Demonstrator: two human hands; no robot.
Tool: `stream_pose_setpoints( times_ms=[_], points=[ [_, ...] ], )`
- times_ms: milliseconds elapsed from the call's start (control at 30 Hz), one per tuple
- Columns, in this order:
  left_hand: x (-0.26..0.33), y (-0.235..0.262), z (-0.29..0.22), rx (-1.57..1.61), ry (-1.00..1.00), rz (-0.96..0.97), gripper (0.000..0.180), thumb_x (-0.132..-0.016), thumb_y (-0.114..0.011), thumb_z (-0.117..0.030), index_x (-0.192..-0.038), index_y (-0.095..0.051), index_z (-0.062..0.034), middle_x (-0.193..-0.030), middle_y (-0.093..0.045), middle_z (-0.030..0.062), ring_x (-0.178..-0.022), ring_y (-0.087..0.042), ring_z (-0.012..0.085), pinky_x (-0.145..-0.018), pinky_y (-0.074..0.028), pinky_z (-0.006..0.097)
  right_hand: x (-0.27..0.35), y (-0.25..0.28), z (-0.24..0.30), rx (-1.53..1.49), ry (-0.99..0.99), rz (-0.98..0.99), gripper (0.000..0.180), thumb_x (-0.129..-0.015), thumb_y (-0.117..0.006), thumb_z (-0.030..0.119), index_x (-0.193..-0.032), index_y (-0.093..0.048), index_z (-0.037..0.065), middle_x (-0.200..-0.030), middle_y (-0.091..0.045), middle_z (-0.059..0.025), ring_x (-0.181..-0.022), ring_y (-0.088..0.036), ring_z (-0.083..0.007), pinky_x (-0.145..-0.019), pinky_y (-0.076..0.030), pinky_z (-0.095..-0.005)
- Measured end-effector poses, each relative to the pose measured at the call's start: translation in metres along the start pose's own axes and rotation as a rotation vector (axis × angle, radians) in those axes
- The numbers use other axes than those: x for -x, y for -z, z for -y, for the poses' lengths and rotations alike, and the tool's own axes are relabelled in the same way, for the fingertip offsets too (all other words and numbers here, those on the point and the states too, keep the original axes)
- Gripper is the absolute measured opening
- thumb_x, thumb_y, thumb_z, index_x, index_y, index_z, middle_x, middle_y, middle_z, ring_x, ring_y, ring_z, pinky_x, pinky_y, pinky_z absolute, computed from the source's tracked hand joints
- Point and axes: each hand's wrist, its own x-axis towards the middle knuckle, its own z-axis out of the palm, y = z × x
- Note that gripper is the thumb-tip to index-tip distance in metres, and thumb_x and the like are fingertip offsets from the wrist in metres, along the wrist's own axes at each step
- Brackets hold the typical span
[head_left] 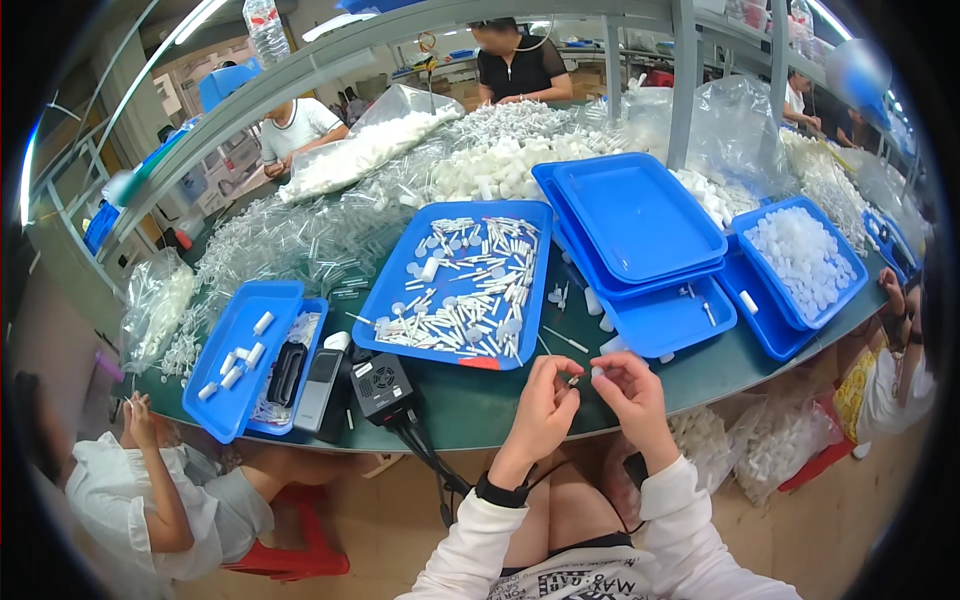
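Note:
My left hand (542, 412) is held just over the front edge of the green table. Its thumb and fingers pinch a small part whose kind is too small to make out. Close beside it, my right hand (638, 400) pinches a small whitish translucent cap (598, 372) between thumb and forefinger. The two sets of fingertips face each other, slightly apart. Beyond them stands a blue tray (447, 341) with many thin white sticks, some round translucent caps and a white cylinder (430, 269). A loose thin stick (566, 339) lies on the table near my left fingers.
Blue trays (640, 225) are stacked at the right; another tray (806, 262) holds white caps. At left, a blue tray (222, 340) holds white cylinders, beside a grey device (318, 390) and a black box (383, 385) with cables. Clear bags and heaped parts line the back. Other people sit around.

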Motion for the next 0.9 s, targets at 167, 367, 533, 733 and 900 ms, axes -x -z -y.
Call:
stream_pose_setpoints(
  times_ms=[167,367,533,733,900],
  points=[
    [-0.001,0.004,0.007,0.101,0.003,-0.028,0.019,-0.086,-0.055,0.005,-0.104,-0.059,0.0017,-0.102,-0.055,0.0045,-0.089,-0.056,0.0088,-0.075,-0.045,0.020,-0.002,0.000,0.002,-0.156,-0.082,0.002,0.026,-0.083,-0.064,-0.001,-0.108,-0.058,-0.002,-0.105,-0.060,-0.0062,-0.093,-0.058,-0.0115,-0.083,-0.047,-0.0247],
    [-0.001,0.002,0.002,0.235,0.094,-0.072,0.013,-0.084,-0.063,0.000,-0.096,-0.064,0.0025,-0.092,-0.063,0.0066,-0.084,-0.063,0.0121,-0.076,-0.049,0.022,-0.003,0.002,0.000,-0.095,-0.026,0.001,0.025,-0.081,-0.067,0.000,-0.106,-0.061,-0.002,-0.099,-0.063,-0.0063,-0.091,-0.060,-0.0114,-0.081,-0.049,-0.0243],
    [-0.001,-0.001,-0.002,0.097,0.053,-0.115,0.009,-0.083,-0.064,-0.001,-0.092,-0.066,0.0012,-0.083,-0.063,0.0024,-0.070,-0.057,0.0060,-0.061,-0.043,0.019,-0.002,0.002,0.003,-0.119,-0.069,0.001,0.026,-0.081,-0.068,0.000,-0.106,-0.061,-0.002,-0.095,-0.064,-0.0059,-0.088,-0.062,-0.0111,-0.081,-0.050,-0.0240],
    [-0.002,-0.003,-0.001,-0.055,0.101,-0.160,0.006,-0.082,-0.066,-0.001,-0.086,-0.067,0.0020,-0.074,-0.059,-0.0020,-0.063,-0.046,0.0016,-0.053,-0.033,0.018,-0.002,0.002,0.002,-0.205,-0.070,-0.021,0.027,-0.081,-0.067,0.000,-0.107,-0.061,-0.003,-0.096,-0.065,-0.0068,-0.090,-0.062,-0.0110,-0.081,-0.050,-0.0234],
    [-0.002,0.000,0.000,0.019,0.048,-0.163,0.007,-0.078,-0.069,-0.001,-0.085,-0.070,-0.0007,-0.074,-0.058,-0.0015,-0.057,-0.043,0.0027,-0.050,-0.031,0.019,-0.002,0.004,0.003,-0.201,-0.095,-0.006,0.025,-0.082,-0.066,0.000,-0.107,-0.063,-0.004,-0.098,-0.066,-0.0089,-0.089,-0.062,-0.0115,-0.080,-0.050,-0.0227]
  ],
)
